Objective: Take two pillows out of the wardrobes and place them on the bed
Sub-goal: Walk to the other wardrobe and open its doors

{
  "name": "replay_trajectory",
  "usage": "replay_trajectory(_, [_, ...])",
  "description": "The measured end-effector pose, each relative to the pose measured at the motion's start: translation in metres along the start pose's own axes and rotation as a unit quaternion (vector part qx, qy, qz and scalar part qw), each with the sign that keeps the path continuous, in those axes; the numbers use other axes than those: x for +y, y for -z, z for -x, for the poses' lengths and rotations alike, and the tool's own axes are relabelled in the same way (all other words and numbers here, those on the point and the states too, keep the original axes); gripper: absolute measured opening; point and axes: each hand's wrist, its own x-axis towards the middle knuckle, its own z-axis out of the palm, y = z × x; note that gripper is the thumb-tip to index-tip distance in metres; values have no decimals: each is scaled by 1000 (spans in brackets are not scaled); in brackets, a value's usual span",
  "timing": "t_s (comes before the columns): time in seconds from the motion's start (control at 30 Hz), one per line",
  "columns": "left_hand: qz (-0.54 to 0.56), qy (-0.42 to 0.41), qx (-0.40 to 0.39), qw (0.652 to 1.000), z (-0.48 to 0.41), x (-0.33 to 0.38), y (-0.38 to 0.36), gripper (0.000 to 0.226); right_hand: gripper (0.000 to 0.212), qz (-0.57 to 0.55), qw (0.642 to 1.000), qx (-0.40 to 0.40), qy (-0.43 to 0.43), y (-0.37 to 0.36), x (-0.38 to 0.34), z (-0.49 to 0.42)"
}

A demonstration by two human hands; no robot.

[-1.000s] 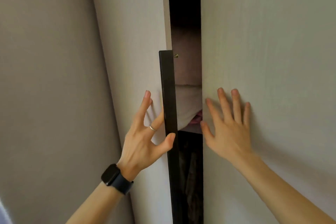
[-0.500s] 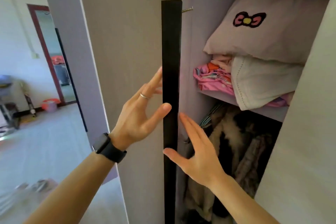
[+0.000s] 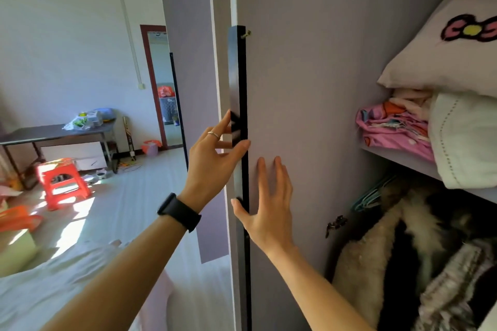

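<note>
The wardrobe door (image 3: 309, 75) stands swung wide open, showing its pale inner face. My left hand (image 3: 212, 158) pinches the door's long black handle strip (image 3: 238, 83) between thumb and fingers. My right hand (image 3: 266, 201) lies flat on the door's inner face with fingers spread and the thumb at the strip. On the wardrobe shelf (image 3: 403, 162) at the right, a pale pink pillow with a bow motif (image 3: 446, 43) rests on top of a white pillow (image 3: 465, 142). Neither hand touches a pillow.
Folded pink cloth (image 3: 390, 129) lies beside the pillows. Fur coats (image 3: 403, 250) hang under the shelf. Behind me to the left are a white bed (image 3: 67, 277), an orange stool (image 3: 61, 180), a dark table (image 3: 53, 131) and a doorway (image 3: 164, 88).
The door has swung from a narrow gap to fully open. The pillows and the room came into view. My right hand moved from the neighbouring door onto this door's inner face.
</note>
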Motion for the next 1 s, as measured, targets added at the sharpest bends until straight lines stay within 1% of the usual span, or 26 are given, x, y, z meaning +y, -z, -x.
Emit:
replay_trajectory(0.13, [-6,20,7,1000,-6,-7,1,62,97,25,1000,-4,-3,-11,0,-7])
replay_trajectory(0.27, [-5,25,12,1000,-5,-11,-3,63,99,54,999,-4,-5,-13,-1,-9])
replay_trajectory(0.37, [-16,15,17,1000,4,-11,-6,65,101,58,997,-40,19,-1,3,-5])
replay_trajectory(0.43, [-53,-5,40,998,17,-9,-11,65,94,71,995,-49,52,18,14,3])
replay_trajectory(0.5, [-87,-44,59,993,36,-6,-21,60,82,96,992,-25,82,45,34,18])
replay_trajectory(0.53, [-94,-68,45,992,46,-3,-28,57,76,101,991,-10,84,61,46,28])
replay_trajectory(0.63, [-85,-128,-53,987,71,4,-58,48,60,139,987,40,67,116,84,60])
replay_trajectory(0.73, [-40,-142,-143,979,85,21,-105,43,54,240,966,83,51,182,112,82])
replay_trajectory(0.8, [3,-135,-209,968,90,41,-142,45,54,337,935,103,40,226,124,87])
replay_trajectory(0.87, [54,-126,-268,954,93,64,-181,46,54,424,896,128,20,269,130,88])
replay_trajectory(0.93, [120,-106,-317,935,95,90,-218,48,55,490,857,157,-2,311,135,87])
replay_trajectory(1.0, [198,-77,-348,913,95,120,-253,52,57,539,822,182,-19,350,140,82])
